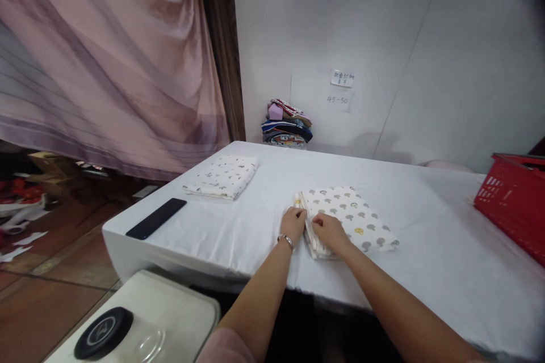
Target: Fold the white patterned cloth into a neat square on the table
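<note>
A white table (255, 227) is backed by a pale wall (383, 22). Near the table's front edge a folded cloth (357, 216) with a grey print is laid flat, its layers showing at the left side. Along that side the left hand (293, 226) is set, fingers drawn narrow; just beside it the right hand (331, 230) is rested on the cloth, thumb and fingers bent close together. Whether any layer is pinched cannot be told. For neat work, the layers should probably be gathered as one and evened with light pulls, the top being kept smooth; if only the upper ones are caught, the fold may be skewed. A second cloth (227, 174) is placed farther left, a phone (156, 218) at the left end, a red basket (515, 198) at the right. Behind the table, fabrics (287, 125) are piled by the wall.
</note>
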`<move>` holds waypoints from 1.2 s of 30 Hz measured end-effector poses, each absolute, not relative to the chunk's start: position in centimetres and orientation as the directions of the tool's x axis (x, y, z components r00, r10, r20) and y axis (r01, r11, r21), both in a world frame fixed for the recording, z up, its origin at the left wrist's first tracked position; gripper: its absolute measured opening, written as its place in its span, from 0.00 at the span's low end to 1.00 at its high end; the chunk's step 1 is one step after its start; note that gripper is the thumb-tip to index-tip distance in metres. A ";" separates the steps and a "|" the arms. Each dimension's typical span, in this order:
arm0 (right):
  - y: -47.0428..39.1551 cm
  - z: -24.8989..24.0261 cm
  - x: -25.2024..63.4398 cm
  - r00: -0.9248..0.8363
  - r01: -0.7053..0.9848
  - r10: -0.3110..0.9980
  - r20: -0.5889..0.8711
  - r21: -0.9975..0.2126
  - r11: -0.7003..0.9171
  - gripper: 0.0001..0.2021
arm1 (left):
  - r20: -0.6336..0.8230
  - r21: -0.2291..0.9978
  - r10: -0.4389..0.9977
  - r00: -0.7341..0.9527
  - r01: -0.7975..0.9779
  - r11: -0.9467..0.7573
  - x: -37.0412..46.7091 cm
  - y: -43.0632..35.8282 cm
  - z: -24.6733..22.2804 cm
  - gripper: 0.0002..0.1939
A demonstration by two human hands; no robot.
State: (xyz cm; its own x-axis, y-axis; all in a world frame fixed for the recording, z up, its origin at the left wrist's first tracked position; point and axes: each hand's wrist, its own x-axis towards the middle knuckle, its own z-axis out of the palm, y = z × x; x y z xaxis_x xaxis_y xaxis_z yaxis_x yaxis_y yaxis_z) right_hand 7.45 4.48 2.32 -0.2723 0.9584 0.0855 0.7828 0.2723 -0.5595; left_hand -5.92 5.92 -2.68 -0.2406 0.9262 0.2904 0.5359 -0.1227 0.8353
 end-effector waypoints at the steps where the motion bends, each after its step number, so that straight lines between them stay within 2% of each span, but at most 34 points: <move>1: 4.4 2.3 7.3 -0.272 0.801 0.959 0.086 -0.531 0.275 0.05 | 0.286 0.836 0.928 -0.240 0.535 -0.119 -5.9 6.0 -2.7 0.10; 7: 4.2 2.6 6.7 -0.279 0.891 0.958 0.062 -0.355 0.282 0.03 | 0.269 0.845 0.932 -0.243 0.523 -0.108 -6.0 6.0 -2.6 0.08; 14: 4.6 3.0 7.4 -0.304 0.858 0.952 0.039 -0.424 0.291 0.07 | 0.277 0.839 0.931 -0.238 0.532 -0.113 -6.0 6.0 -2.6 0.09; 23: 4.5 1.9 7.4 -0.323 0.775 0.933 0.159 -0.521 0.357 0.07 | 0.274 0.836 0.932 -0.238 0.538 -0.108 -6.0 6.1 -2.6 0.11; 28: 4.5 1.4 7.4 -0.332 0.774 0.927 0.175 -0.512 0.374 0.07 | 0.274 0.835 0.932 -0.238 0.540 -0.108 -6.1 6.2 -2.6 0.12; 31: 4.4 1.4 7.3 -0.330 0.789 0.930 0.163 -0.494 0.366 0.06 | 0.231 0.838 0.933 -0.274 0.544 -0.048 -6.1 6.8 -2.4 0.12; 36: 4.0 1.4 6.6 -0.313 0.861 0.944 0.108 -0.387 0.330 0.03 | 0.093 0.826 0.962 -0.257 0.559 0.070 -6.1 8.5 -1.0 0.21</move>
State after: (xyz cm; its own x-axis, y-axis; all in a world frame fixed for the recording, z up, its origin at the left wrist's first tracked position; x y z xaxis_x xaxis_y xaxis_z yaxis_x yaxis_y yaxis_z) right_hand 6.57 3.99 1.39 -0.3131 0.9435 0.1082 0.8611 0.3301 -0.3867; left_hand -6.08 8.45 -1.00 -0.2572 0.9619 0.0926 0.5588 0.0699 0.8263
